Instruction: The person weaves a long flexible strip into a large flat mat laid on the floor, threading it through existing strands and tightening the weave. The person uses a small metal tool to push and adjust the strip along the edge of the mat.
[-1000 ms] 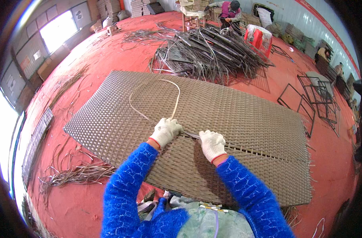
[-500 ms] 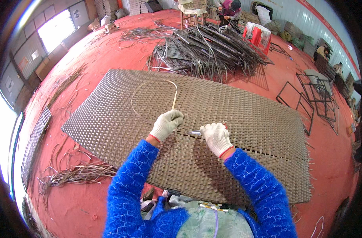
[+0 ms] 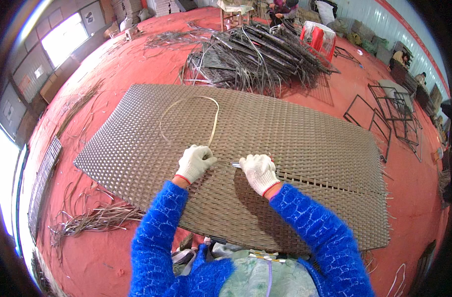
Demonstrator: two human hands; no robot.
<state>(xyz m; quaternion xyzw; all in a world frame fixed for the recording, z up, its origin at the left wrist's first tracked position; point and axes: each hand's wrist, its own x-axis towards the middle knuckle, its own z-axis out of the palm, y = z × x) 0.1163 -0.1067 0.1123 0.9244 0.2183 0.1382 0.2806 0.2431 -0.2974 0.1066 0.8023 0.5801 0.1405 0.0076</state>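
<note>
A large brown woven panel [image 3: 305, 128] lies in front of me, its weave crossed by a dark slit [image 3: 335, 186] running from near my right hand to the right edge. My left hand [image 3: 195, 163], in a white knit glove, is closed with thumb and fingers pinching a thin, pale weaving strip [image 3: 216, 119]. The strip rises from the fingers and curves in a wide loop over the panel. My right hand [image 3: 259, 172], gloved too, is wrapped round a tool with a silver metal blade [image 3: 235, 165]. Its blade points left toward my left hand; the handle is mostly hidden.
Beyond the panel is a heap of dark strips and woven pieces [image 3: 250, 59], with a red stool [image 3: 317, 39] behind it. Black metal frames [image 3: 395, 116] stand at right. Loose strips [image 3: 97, 220] lie on the red floor at left. Other people sit farther back.
Both hands have shifted left, and the left one also sits slightly nearer me. The gap between the hands is a little wider. The strip's loop has moved slightly with the left hand.
</note>
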